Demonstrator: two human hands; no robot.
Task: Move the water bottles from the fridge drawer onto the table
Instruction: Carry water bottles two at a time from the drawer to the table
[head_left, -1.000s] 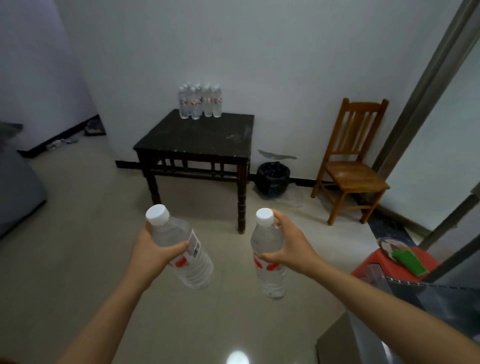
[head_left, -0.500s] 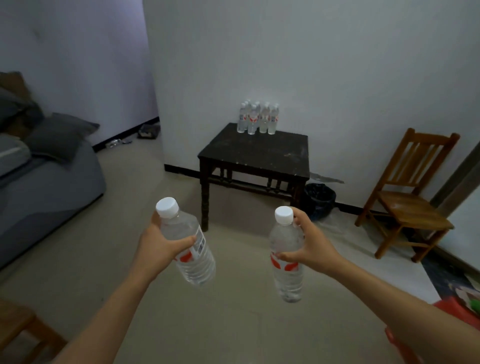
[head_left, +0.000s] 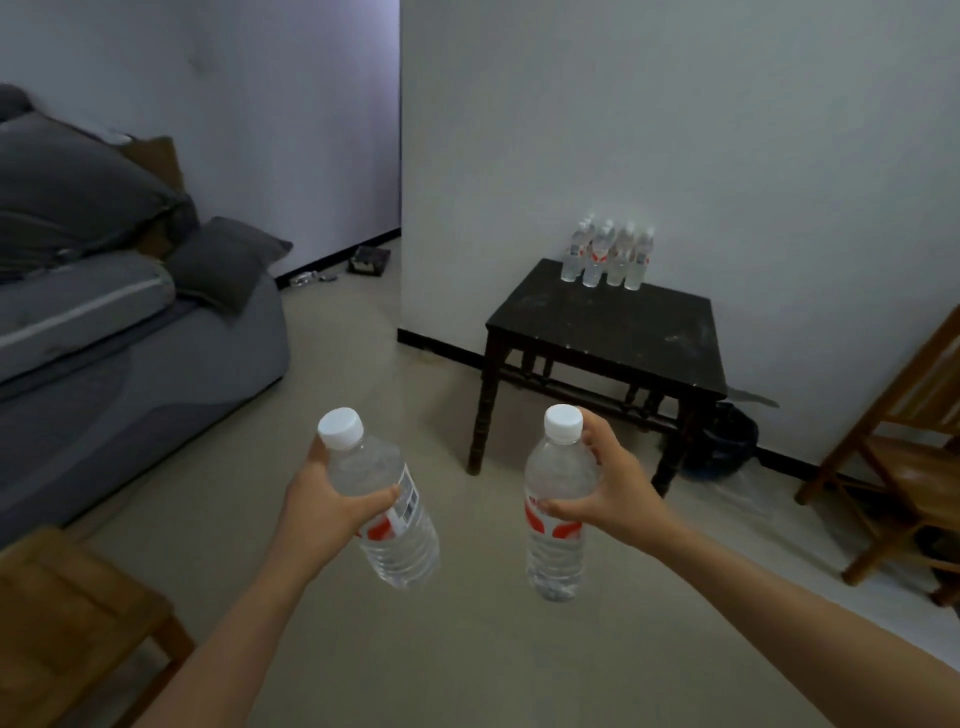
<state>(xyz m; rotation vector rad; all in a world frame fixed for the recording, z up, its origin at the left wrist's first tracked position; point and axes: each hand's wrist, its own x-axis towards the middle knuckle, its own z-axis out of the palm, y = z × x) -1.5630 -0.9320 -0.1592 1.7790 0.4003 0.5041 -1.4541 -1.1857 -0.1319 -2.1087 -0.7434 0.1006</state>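
My left hand (head_left: 324, 512) grips a clear water bottle (head_left: 387, 512) with a white cap and red label, tilted to the left. My right hand (head_left: 615, 499) holds a second water bottle (head_left: 556, 512) near its neck, almost upright. Both bottles hang in the air over the floor, in front of me. A dark wooden table (head_left: 613, 332) stands against the white wall ahead and to the right. Several water bottles (head_left: 605, 254) stand grouped at its back edge. The fridge drawer is out of view.
A grey sofa (head_left: 119, 332) with cushions fills the left side. A wooden chair (head_left: 904, 452) stands at the right edge, a black bin (head_left: 727, 441) sits behind the table's right leg, and a wooden stool (head_left: 67, 623) is at the lower left. Beige floor lies between me and the table.
The view has swung left: the table and chair have slid to the right and the sofa has come into view. Both hands still hold their bottles in much the same pose.
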